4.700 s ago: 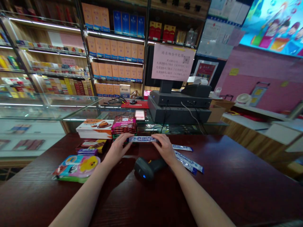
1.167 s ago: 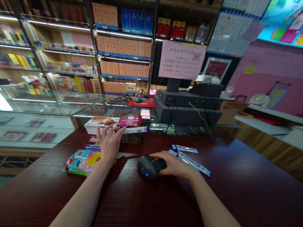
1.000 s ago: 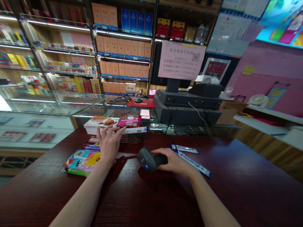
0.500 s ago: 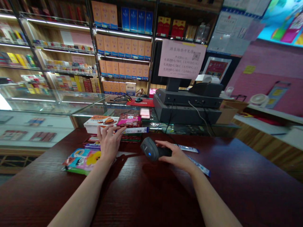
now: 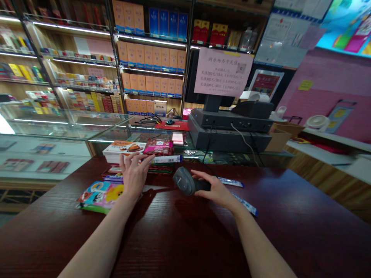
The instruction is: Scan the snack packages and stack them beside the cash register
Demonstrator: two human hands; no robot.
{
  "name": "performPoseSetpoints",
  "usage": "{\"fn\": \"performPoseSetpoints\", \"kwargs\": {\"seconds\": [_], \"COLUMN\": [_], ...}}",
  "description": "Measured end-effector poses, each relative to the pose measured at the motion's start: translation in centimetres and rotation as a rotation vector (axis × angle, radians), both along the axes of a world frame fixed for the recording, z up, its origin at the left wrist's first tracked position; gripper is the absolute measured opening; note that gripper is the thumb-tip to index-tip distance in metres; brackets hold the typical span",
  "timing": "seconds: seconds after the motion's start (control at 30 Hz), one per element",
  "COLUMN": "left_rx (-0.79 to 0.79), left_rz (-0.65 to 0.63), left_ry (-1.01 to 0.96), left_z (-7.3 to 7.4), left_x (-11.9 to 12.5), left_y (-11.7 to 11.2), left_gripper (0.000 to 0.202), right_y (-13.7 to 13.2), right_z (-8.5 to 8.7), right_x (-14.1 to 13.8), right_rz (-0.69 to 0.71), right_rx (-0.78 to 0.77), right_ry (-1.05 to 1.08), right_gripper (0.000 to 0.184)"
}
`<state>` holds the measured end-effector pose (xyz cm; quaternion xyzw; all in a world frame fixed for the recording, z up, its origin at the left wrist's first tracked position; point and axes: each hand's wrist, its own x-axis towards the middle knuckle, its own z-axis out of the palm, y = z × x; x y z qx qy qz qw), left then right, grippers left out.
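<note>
In my right hand is a dark grey barcode scanner, gripped by its handle, its head turned toward the left. My left hand pinches the left end of a slim white-and-blue stick packet, which shows a barcode. That packet is in front of a white snack box and a pink-and-brown chocolate pack. Under my left wrist lies a colourful snack bag with a yellow duck picture. Two similar slim packets, a farther one and a nearer one, lie beyond and beside my right hand.
The dark wooden table meets a glass display counter. On the counter stand a register with a monitor bearing a pink notice, a mouse and cables. Shelves of boxed goods line the back wall.
The scanner has shifted and tilted slightly upward in my right hand, and its blue light no longer shows. My left hand and its packet stay nearly in place.
</note>
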<state>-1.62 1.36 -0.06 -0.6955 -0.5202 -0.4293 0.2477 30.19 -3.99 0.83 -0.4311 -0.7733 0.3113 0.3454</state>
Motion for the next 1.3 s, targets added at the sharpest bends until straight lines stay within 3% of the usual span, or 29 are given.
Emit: {"fn": "performPoseSetpoints", "kwargs": {"seconds": [0.4, 0.63, 0.83, 0.93, 1.03, 1.17, 1.3], "left_rx": [-0.012, -0.020, -0.028, -0.031, -0.046, -0.079, -0.080], "left_rz": [-0.004, -0.014, -0.034, -0.072, -0.132, -0.229, -0.291], "left_ry": [0.026, 0.015, 0.020, 0.035, 0.059, 0.096, 0.119], "left_z": [-0.1, 0.0, -0.1, -0.1, -0.1, -0.2, -0.2], "left_x": [-0.1, 0.1, 0.2, 0.3, 0.8, 1.7, 2.6], "left_y": [0.0, -0.1, 0.0, -0.1, -0.2, -0.6, -0.9], "left_gripper": [0.033, 0.033, 0.032, 0.032, 0.031, 0.030, 0.029], "right_y": [-0.3, -0.3, -1.0, -0.8, 0.1, 1.5, 2.1], "right_z": [-0.9, -1.3, -0.1, 0.3, -0.1, -1.2, -1.8], "right_x": [-0.9, -1.0, -1.2, -1.1, -1.0, -1.1, -1.6], "right_rz": [0.223, 0.212, 0.231, 0.149, -0.073, -0.324, -0.365], "right_rx": [-0.124, -0.109, -0.149, -0.207, -0.118, -0.099, -0.144], "right_ry": [-0.181, -0.297, -0.251, -0.069, 0.118, 0.309, 0.316], "right_gripper": [0.088, 0.091, 0.089, 0.067, 0.048, 0.052, 0.059]}}
